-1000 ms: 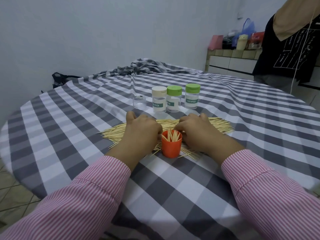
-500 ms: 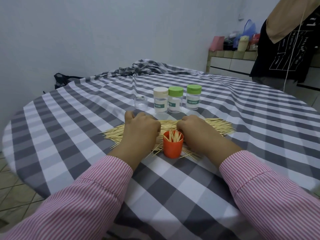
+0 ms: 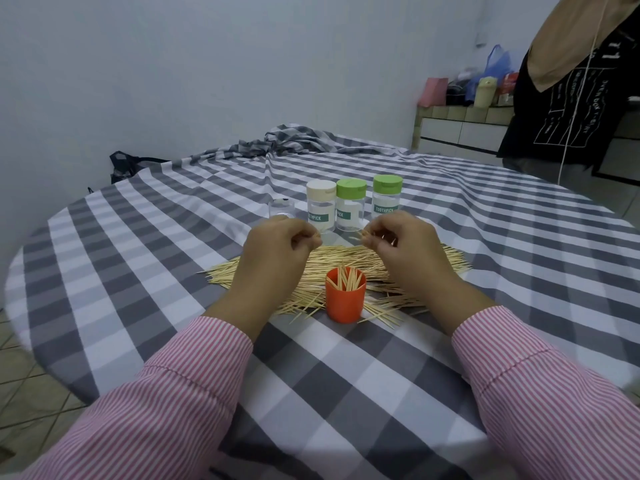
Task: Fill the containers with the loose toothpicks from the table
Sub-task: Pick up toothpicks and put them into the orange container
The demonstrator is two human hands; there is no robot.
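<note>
Now, entries placed relative to the orange cup (image 3: 345,299):
Change: 0.5 s ago both hands lay low on the pile either side of the cup; they are now raised above it, behind the cup.
Right hand (image 3: 408,251): fingers curled, grip pinching a small bunch of toothpicks (image 3: 367,237) whose tips stick out toward the left.
Left hand (image 3: 277,254): fingers curled in; whether this grip has any picks, cannot tell.
Orange cup: upright, lidless, partly filled with standing picks, at the near edge of the pile.
Loose toothpicks (image 3: 332,261): wide heap on the checked worktop (image 3: 346,375), behind and to both sides of the cup.
3 capped jars (image 3: 349,209): behind the pile, lids on.
Clear cup (image 3: 281,212): left of the jars.
Meaning: judged a pick-up done; the drop into the cup comes next. Most of the pile remains, so the task is at an early stage.
</note>
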